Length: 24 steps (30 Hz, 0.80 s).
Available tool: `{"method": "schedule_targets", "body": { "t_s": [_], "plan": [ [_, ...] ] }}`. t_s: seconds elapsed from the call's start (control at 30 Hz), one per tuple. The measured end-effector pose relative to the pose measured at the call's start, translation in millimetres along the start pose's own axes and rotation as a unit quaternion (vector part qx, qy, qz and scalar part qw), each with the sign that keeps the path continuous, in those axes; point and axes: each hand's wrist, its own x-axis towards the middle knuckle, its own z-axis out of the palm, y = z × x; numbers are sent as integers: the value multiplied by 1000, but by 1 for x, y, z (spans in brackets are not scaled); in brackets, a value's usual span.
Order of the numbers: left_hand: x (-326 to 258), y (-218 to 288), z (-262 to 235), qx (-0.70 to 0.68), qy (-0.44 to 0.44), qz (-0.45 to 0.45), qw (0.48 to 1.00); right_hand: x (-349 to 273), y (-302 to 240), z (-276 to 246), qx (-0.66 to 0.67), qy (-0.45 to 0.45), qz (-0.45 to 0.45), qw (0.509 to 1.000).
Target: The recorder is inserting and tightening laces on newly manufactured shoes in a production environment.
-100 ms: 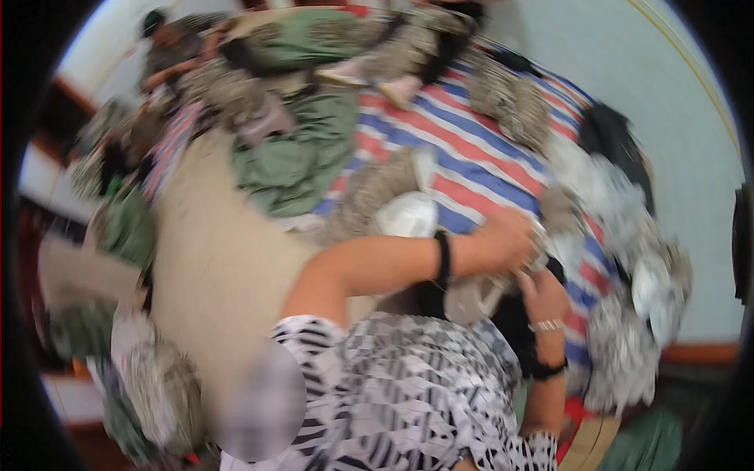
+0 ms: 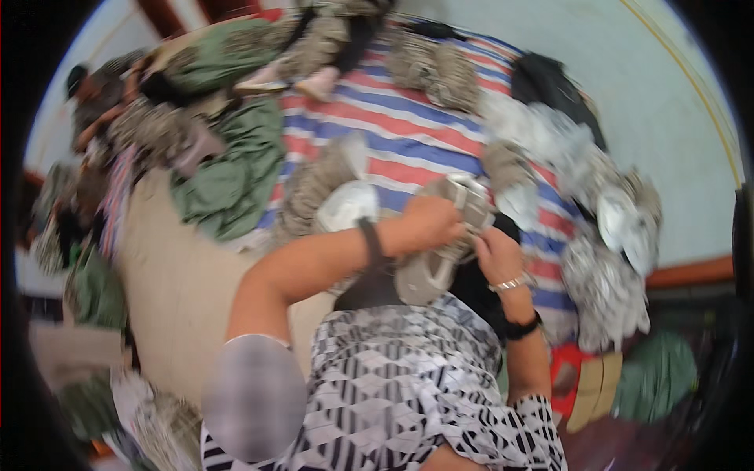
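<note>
A beige-grey shoe upper with white parts (image 2: 425, 277) lies over my dark-clad lap, just above the patterned black-and-white cloth. My left hand (image 2: 432, 224) is closed around its side, fingers wrapped over it and partly hidden. On the right side of the same piece, my right hand (image 2: 500, 257) pinches the edge with thumb and fingers, close to the left one. Just beyond the hands, a nested stack of similar beige pieces (image 2: 310, 196) rests on the striped sheet, with a white-lined one (image 2: 348, 207) at its near end.
A red, white and blue striped sheet (image 2: 400, 169) covers the floor ahead. More bundles (image 2: 436, 74) lie on it, with clear plastic bags (image 2: 542, 137) to the right. Green cloth sacks (image 2: 232, 169) lie left. Another person (image 2: 102, 110) sits far left; another's legs (image 2: 330, 55) stretch out ahead.
The whole view has shifted, so the surroundings and my hands appear farther left. More of the shoe upper's white-trimmed far end shows between my hands, which keep their hold.
</note>
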Motion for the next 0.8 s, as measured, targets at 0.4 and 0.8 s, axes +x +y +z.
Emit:
{"method": "schedule_targets", "body": {
  "t_s": [0.4, 0.8],
  "plan": [
    [-17, -56, -60, -666, -81, -166, 723, -21, 13, 19, 495, -203, 246, 808],
    [22, -56, -31, -710, 119, -141, 679, -7, 54, 71, 913, 43, 181, 364]
  ]
}}
